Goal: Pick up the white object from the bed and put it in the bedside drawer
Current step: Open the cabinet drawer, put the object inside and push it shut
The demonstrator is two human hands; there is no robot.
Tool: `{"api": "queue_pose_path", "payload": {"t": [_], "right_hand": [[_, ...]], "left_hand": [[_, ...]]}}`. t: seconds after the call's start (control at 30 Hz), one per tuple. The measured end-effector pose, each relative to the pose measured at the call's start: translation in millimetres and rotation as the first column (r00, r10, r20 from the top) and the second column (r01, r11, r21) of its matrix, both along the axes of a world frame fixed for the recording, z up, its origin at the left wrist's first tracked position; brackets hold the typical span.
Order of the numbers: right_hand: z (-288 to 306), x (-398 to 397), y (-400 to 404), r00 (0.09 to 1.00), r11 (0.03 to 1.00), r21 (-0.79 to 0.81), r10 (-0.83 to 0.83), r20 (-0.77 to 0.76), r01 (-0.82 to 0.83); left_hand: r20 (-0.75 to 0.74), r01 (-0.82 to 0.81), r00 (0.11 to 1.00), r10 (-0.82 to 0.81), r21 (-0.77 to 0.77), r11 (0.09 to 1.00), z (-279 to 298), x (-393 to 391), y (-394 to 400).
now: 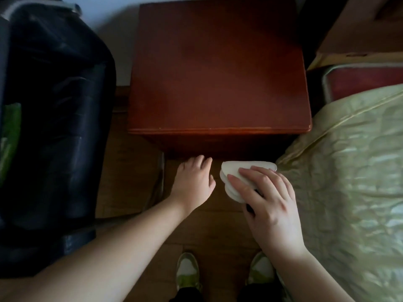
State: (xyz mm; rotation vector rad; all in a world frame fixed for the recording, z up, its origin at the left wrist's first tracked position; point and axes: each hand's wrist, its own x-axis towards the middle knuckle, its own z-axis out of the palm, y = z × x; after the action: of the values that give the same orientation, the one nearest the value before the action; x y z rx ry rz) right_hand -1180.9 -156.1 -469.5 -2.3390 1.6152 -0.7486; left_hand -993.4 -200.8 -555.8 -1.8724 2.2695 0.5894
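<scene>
The white object (234,171), flat and heart-shaped, is held in my right hand (268,199) above the wooden floor, just left of the bed's edge. My left hand (195,182) reaches down in front of the reddish-brown bedside cabinet (218,68), fingers apart and curled under its shadowed front edge. The drawer front is hidden from this high view; I cannot tell whether it is open. The bed (353,171) with a pale green quilted cover lies to the right.
A large dark bag or suitcase (50,118) stands at the left beside the cabinet. A cardboard box (359,35) sits at the head of the bed. My two shoes (188,271) are on the wooden floor below.
</scene>
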Motion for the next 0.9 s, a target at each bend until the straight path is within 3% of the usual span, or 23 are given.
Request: {"api": "queue_pose_path", "payload": {"t": [0.07,0.1,0.13,0.17,0.2,0.23,0.27,0.33,0.57,0.7,0.9], "right_hand": [[-15,2,-5,1.0,1.0,0.012,-0.004,0.017,0.004],[-20,3,-7,1.0,1.0,0.019,-0.006,0.019,0.005],[-25,3,-9,1.0,1.0,0.025,-0.007,0.019,0.007],[-29,3,-11,1.0,0.999,0.033,-0.006,0.019,0.005],[-31,3,-12,1.0,0.999,0.039,-0.003,0.021,0.002],[-33,4,-13,1.0,0.999,0.044,0.001,0.022,-0.002],[-35,4,-14,1.0,0.999,0.046,0.005,0.019,-0.006],[-37,2,-14,1.0,0.999,0.046,0.016,0.013,-0.017],[-40,-19,-23,0.999,0.998,0.054,0.043,-0.008,-0.043],[-39,-23,-26,0.999,0.998,0.047,0.033,-0.006,-0.033],[-39,-17,-23,0.999,0.997,0.07,0.036,-0.007,-0.035]], "left_hand": [[-0.173,-0.164,0.961,0.214,0.263,0.951,-24,-2,-19],[-0.262,-0.3,0.863,0.432,0.422,0.855,-32,-5,-30],[-0.319,-0.432,0.662,0.678,0.576,0.693,-39,-9,-41],[-0.325,-0.492,0.405,0.855,0.71,0.504,-45,-12,-52],[-0.315,-0.485,0.17,0.934,0.798,0.357,-51,-15,-62],[-0.307,-0.471,0.018,0.951,0.837,0.279,-55,-16,-72],[-0.303,-0.472,-0.081,0.949,0.851,0.232,-60,-17,-81],[-0.294,-0.501,-0.22,0.93,0.852,0.15,-64,-18,-91],[-0.29,-0.476,-0.333,0.897,0.873,0.106,-56,-23,-93],[-0.313,-0.426,-0.326,0.892,0.891,0.157,-51,-25,-92],[-0.302,-0.378,-0.345,0.889,0.912,0.163,-51,-28,-87]]}}
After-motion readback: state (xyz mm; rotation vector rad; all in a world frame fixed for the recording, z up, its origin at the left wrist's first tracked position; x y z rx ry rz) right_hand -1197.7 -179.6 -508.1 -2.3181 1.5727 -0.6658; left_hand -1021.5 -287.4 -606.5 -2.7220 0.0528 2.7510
